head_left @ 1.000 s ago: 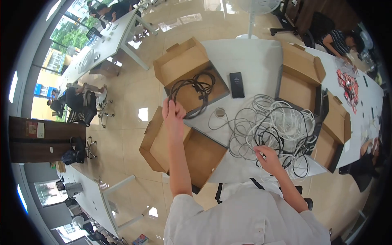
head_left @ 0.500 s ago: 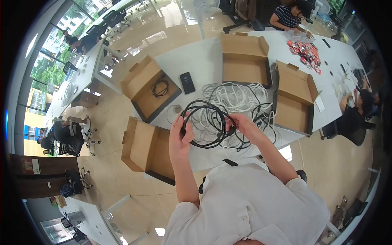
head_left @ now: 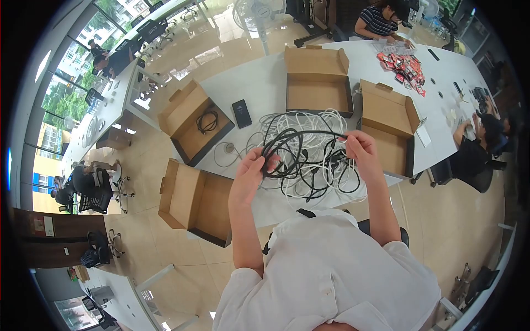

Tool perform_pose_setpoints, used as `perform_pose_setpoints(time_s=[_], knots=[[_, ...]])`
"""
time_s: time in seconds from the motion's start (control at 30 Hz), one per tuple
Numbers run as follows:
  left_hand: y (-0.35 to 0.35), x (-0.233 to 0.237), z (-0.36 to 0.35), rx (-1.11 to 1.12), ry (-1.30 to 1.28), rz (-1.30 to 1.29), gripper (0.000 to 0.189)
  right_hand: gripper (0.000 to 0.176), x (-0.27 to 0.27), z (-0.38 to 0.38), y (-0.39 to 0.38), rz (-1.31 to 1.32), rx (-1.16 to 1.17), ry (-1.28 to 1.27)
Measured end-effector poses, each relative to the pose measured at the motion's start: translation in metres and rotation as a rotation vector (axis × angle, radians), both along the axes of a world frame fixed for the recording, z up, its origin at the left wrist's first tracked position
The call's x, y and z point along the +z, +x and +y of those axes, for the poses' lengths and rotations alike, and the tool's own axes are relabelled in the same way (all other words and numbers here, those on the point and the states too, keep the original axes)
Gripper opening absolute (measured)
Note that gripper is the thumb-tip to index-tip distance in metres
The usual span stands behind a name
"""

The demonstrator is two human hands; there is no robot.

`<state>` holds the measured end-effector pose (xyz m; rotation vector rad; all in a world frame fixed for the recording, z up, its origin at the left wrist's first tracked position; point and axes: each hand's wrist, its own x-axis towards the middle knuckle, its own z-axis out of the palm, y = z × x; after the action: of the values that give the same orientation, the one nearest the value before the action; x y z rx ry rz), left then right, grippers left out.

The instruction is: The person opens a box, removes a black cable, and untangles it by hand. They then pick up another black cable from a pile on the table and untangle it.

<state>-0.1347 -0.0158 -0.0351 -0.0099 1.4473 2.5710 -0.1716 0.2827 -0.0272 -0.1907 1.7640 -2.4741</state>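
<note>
My left hand (head_left: 251, 169) is closed around one side of a coiled black cable (head_left: 282, 144), whose loops hang over the table. A length of that cable runs across to my right hand (head_left: 360, 147), which pinches it between thumb and fingers. Under and behind the coil lies a tangled heap of white cables (head_left: 326, 122). More black cable (head_left: 317, 190) is mixed into the heap, partly hidden by the coil.
Open cardboard boxes stand around the heap: one at front left (head_left: 207, 207), one at back left (head_left: 187, 138) holding a small black cable (head_left: 207, 122), one behind (head_left: 319, 96), one at right (head_left: 386, 149). A phone (head_left: 242, 113) lies nearby. Red packets (head_left: 406, 70) are before another person (head_left: 381, 25).
My right hand has moved right and up, drawing a length of the black cable out from the coil. My left hand keeps hold of the coil. The view has shifted slightly.
</note>
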Motion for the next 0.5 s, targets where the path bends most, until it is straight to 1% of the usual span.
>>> perform_pose_setpoints(time_s=[0.03,0.13,0.17,0.23,0.33,0.37,0.47,0.5], knots=[[-0.003,-0.006,0.005,0.012,0.058,0.028,0.029,0.019,0.003,0.003,0.003,0.013,0.079,0.027],[-0.005,-0.016,0.022,0.024,0.327,-0.011,0.034,0.017,0.014,-0.006,0.013,0.089,0.303,0.247],[-0.004,-0.015,0.024,0.029,0.335,-0.029,0.037,0.015,0.012,-0.007,0.014,0.057,0.374,0.312],[-0.001,-0.009,0.029,0.039,0.353,-0.065,0.042,0.015,0.008,-0.010,0.016,0.067,0.330,0.409],[0.001,-0.006,0.024,-0.126,0.465,-0.030,0.053,0.016,0.007,-0.008,0.017,0.052,0.252,0.531],[0.003,-0.003,0.027,-0.129,0.363,-0.021,0.065,0.017,0.006,-0.008,0.018,0.042,0.226,0.567],[-0.002,-0.005,0.029,-0.307,0.404,-0.078,0.071,0.018,0.001,-0.016,0.019,0.068,0.134,0.602],[0.000,0.003,0.038,-0.279,0.279,-0.102,0.082,0.019,0.002,-0.019,0.020,0.064,0.104,0.652]])
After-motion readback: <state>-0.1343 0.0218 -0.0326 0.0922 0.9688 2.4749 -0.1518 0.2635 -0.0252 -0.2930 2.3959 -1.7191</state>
